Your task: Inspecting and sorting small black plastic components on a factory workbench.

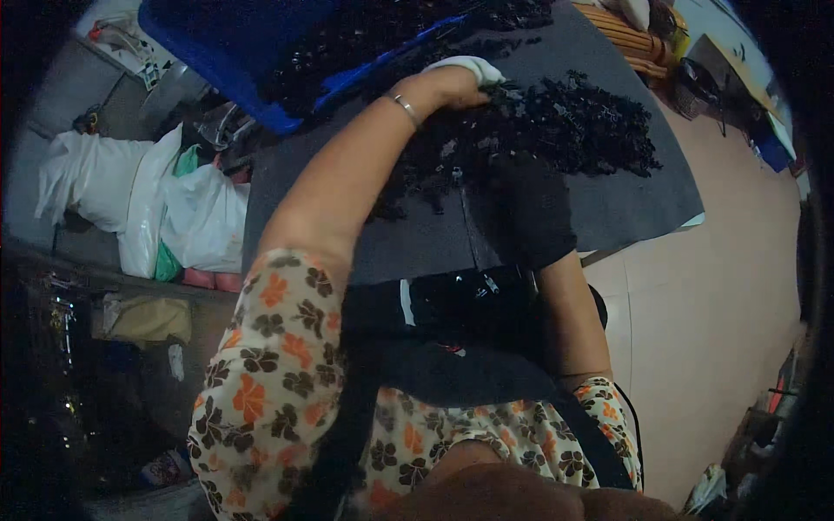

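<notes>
Small black plastic-looking parts lie in a loose heap on the dark grey table top. My left hand, with white fabric over part of it and a bracelet at the wrist, reaches to the heap's far left side. Its fingertips touch or sink among the parts, and their grip is hidden. A black glove or sleeve covers my right hand, which is at the near side of the heap. Dark on dark, its fingers cannot be made out.
A blue bin holding more black parts stands at the table's far left. White plastic bags sit left of the table. Beyond the far right corner are a bundle of brown slats and a dark basket.
</notes>
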The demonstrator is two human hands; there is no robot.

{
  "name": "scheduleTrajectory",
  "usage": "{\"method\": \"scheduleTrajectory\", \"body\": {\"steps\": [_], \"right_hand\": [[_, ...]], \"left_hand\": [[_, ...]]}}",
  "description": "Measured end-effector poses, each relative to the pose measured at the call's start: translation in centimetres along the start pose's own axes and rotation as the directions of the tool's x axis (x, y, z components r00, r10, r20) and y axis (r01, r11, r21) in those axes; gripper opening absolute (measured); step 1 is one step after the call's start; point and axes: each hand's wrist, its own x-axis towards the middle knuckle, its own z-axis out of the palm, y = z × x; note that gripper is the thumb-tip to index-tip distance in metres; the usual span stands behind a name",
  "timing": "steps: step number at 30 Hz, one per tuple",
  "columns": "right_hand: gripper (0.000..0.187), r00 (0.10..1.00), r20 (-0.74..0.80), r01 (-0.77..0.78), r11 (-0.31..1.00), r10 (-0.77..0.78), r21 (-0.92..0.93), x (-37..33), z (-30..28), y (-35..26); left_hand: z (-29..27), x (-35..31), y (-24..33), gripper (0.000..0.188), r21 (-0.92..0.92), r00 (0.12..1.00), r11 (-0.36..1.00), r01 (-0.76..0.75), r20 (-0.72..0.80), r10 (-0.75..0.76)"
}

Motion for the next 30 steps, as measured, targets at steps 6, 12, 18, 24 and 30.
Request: {"method": "scheduleTrajectory", "body": {"steps": [6, 12, 18, 24, 30], "right_hand": [[0.025, 0.980, -0.186, 0.093, 0.993, -0.078, 0.072, -1.0, 0.5, 1.5], [0.017, 0.943, -0.326, 0.070, 0.911, 0.073, 0.407, -1.5, 3.4, 4.3], [0.015, 0.922, -0.326, 0.048, 0.771, 0.210, 0.634, -1.1, 3.0, 0.7], [0.013, 0.838, -0.545, 0.280, 0.856, 0.002, 0.434, -1.1, 2.1, -0.3], [0.029, 0.805, -0.496, 0.457, 0.874, -0.326, 0.167, -1.6, 2.1, 0.1]], "left_hand": [[-1.4, -7.0, 0.9, 0.032, -0.141, 0.952, 0.972, 0.186, -0.218, -0.214], [-2.0, -12.2, 4.0, 0.030, -0.390, 0.910, 0.921, 0.012, -0.378, -0.172], [-1.7, -14.7, 6.7, 0.033, -0.362, 0.877, 0.931, -0.056, -0.464, -0.128], [-1.8, -15.3, 10.4, 0.031, -0.808, 0.929, 0.586, 0.052, -0.176, -0.325], [-2.2, -16.0, 11.9, 0.029, -0.894, 0.931, 0.444, -0.058, -0.209, -0.299]]}}
